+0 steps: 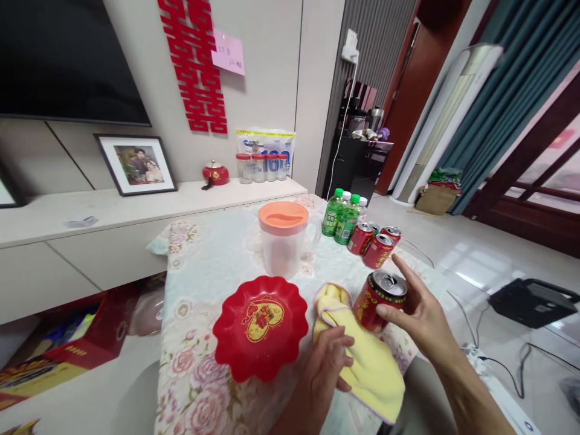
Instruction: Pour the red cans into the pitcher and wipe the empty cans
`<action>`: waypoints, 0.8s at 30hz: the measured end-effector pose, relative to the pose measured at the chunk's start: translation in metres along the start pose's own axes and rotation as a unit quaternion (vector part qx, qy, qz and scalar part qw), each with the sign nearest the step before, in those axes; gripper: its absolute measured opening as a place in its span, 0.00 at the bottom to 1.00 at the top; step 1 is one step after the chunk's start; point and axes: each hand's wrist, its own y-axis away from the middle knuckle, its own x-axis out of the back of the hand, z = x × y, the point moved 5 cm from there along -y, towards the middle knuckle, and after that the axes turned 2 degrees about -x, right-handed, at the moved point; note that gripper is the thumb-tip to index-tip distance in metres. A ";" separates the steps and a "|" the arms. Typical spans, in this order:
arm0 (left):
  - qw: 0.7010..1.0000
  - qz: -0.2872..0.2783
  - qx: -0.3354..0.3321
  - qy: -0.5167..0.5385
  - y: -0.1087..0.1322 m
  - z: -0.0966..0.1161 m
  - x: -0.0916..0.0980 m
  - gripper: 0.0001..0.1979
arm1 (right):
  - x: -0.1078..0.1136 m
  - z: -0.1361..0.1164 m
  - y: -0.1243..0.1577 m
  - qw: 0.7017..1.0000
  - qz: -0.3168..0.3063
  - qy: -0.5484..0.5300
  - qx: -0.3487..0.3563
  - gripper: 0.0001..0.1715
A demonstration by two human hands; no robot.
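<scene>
My right hand is around a red and black drink can, thumb on its near side and index finger raised behind it. The can leans a little, its opened top facing up; whether its base touches the cloth I cannot tell. A yellow cloth with a purple edge lies crumpled just below the can. Over the cloth's left part is my left hand, fingers loosely bent and apart, holding nothing. To its left sits a red scalloped plate with a gold print.
A clear pitcher with an orange lid stands behind the plate. Several red cans and green-capped bottles are grouped at the table's back right. The flowered tablecloth covers the table. A white cabinet runs along the wall.
</scene>
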 end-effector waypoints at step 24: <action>0.999 -0.001 0.001 -0.052 -0.015 -0.025 0.001 0.31 | 0.077 0.097 -0.100 0.945 0.298 0.134 -0.017 0.71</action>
